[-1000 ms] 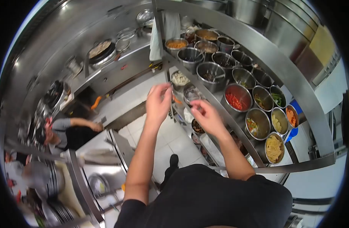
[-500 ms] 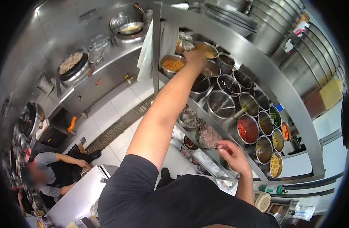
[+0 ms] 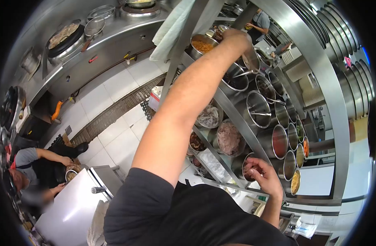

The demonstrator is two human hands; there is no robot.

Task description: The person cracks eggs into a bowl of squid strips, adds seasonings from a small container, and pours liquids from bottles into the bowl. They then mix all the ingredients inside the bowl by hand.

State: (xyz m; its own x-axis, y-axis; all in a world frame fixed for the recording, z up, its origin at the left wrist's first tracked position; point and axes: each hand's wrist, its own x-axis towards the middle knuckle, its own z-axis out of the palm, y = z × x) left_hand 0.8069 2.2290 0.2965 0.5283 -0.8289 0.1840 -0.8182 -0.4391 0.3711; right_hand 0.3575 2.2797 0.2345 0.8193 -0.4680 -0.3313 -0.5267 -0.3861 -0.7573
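Observation:
My left hand [image 3: 236, 39] reaches far over the upper shelf, beside a steel pot of orange food [image 3: 203, 44]; its fingers are hidden behind the hand and blurred. My right hand [image 3: 265, 176] is lower right, fingers curled but apart, with nothing visible in it, over the mouth of a steel container [image 3: 249, 167]. Left of it on the lower shelf are a container of pale pink meat [image 3: 229, 138] and one of greyish pieces [image 3: 209, 116]. Several steel pots stand above, among them one with red contents [image 3: 279, 141] and one with a ladle [image 3: 258, 109].
A steel shelf frame [image 3: 334, 94] arches over the pots. A white cloth [image 3: 171, 33] hangs at its left. A co-worker [image 3: 40, 168] is at lower left by a white counter [image 3: 71, 207]. Another person [image 3: 260, 25] stands beyond the shelf. A wok [image 3: 65, 39] is upper left.
The view has shifted and turned. From in front of the body, my left hand has reached out over the upper pots. My right hand has moved down to the lower container.

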